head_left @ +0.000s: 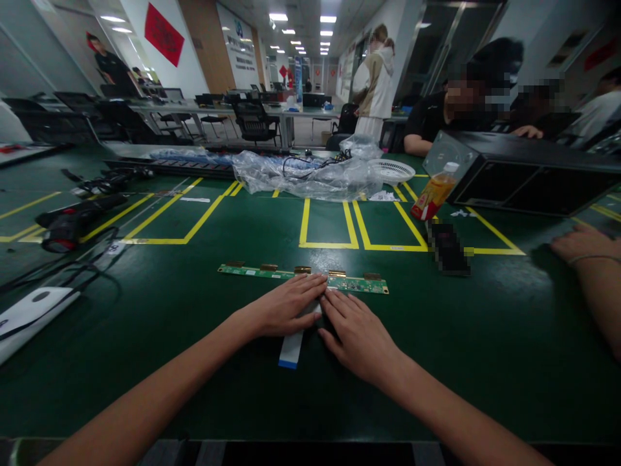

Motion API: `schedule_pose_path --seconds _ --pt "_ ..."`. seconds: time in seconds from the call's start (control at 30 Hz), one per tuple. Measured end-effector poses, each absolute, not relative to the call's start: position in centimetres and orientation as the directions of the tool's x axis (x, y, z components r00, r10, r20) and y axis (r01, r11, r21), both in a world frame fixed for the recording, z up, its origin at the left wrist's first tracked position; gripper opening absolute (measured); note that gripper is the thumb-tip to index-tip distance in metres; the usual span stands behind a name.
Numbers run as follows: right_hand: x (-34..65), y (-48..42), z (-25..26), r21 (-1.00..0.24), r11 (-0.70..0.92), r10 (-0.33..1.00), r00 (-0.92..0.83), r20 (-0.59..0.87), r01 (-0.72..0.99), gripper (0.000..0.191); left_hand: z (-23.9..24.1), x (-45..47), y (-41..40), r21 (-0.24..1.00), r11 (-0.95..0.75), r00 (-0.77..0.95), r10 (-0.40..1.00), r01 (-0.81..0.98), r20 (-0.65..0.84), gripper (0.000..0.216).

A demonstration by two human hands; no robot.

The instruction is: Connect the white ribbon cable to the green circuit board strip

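Observation:
A long, narrow green circuit board [359, 285] with several copper-coloured tabs lies across the table in front of me. From under my hands a flat white ribbon cable [292, 346] with a blue end runs towards me. My left hand [291, 304] lies flat over the cable, its fingertips at the middle of the board's near edge. Beside it, my right hand [352, 327] rests with fingers stretched out, the fingertips meeting the left ones at the board. The joint between cable and board is hidden beneath the fingers.
Clear plastic wrapping [301, 175] lies across the back of the green table [194, 375]. To the right are a drink bottle [434, 191], a phone [449, 249] and a black case [528, 171]. Another person's arm [596, 272] rests at right. Cables and a white device [33, 317] lie left.

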State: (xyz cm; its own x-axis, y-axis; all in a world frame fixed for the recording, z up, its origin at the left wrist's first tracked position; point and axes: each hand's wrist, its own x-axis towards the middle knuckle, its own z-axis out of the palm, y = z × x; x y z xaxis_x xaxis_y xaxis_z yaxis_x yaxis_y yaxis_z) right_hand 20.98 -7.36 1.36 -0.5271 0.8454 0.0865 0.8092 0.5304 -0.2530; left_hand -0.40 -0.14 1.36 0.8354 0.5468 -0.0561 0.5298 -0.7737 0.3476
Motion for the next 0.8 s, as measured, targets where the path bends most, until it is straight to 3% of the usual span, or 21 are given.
schedule_pose_path --seconds 0.4,0.8 --pt "21.3 -7.2 1.4 -0.231 0.52 0.852 -0.517 0.081 0.822 0.055 1.8 -0.2 -0.3 0.351 -0.767 0.833 0.549 0.536 -0.072 0.07" --pt "22.9 -6.0 2.1 -0.329 0.558 0.82 -0.568 0.072 0.762 0.054 1.3 -0.2 -0.5 0.312 -0.776 0.827 0.558 0.548 -0.068 0.07"
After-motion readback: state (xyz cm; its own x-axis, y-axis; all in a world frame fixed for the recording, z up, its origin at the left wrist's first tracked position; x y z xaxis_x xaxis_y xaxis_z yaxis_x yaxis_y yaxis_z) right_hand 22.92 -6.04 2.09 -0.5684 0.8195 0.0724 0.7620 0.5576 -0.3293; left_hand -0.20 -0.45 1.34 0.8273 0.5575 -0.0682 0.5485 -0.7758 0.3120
